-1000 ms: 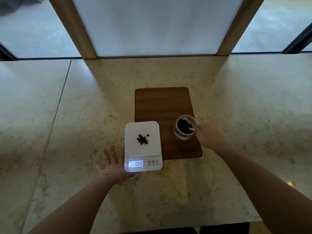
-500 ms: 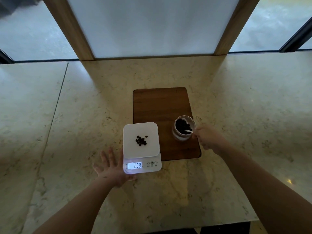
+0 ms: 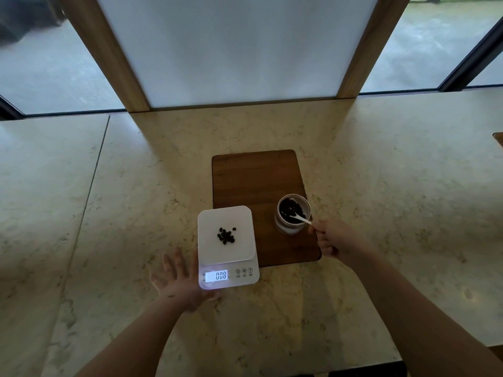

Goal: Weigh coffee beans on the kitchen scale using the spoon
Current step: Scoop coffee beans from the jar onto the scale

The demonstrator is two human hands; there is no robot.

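A white kitchen scale [image 3: 239,251] stands on the marble counter, partly over the front left corner of a wooden board [image 3: 255,180]. A small heap of coffee beans [image 3: 226,236] lies on its platform and the lit display reads 008. A glass jar [image 3: 292,216] with dark beans stands on the board to the right. My right hand [image 3: 333,239] pinches the handle of a white spoon [image 3: 302,219] whose bowl is down among the beans in the jar. My left hand [image 3: 178,281] lies flat and open on the counter, touching the scale's left front corner.
The marble counter [image 3: 381,186] runs wide on both sides, with a seam line at the left. A white panel between two wooden posts [image 3: 114,58] stands at the back edge. The counter's front edge is close below my arms.
My right hand has drawn back slightly from the jar, so the spoon's handle now shows between fingers and rim. The left hand and the scale have not moved.
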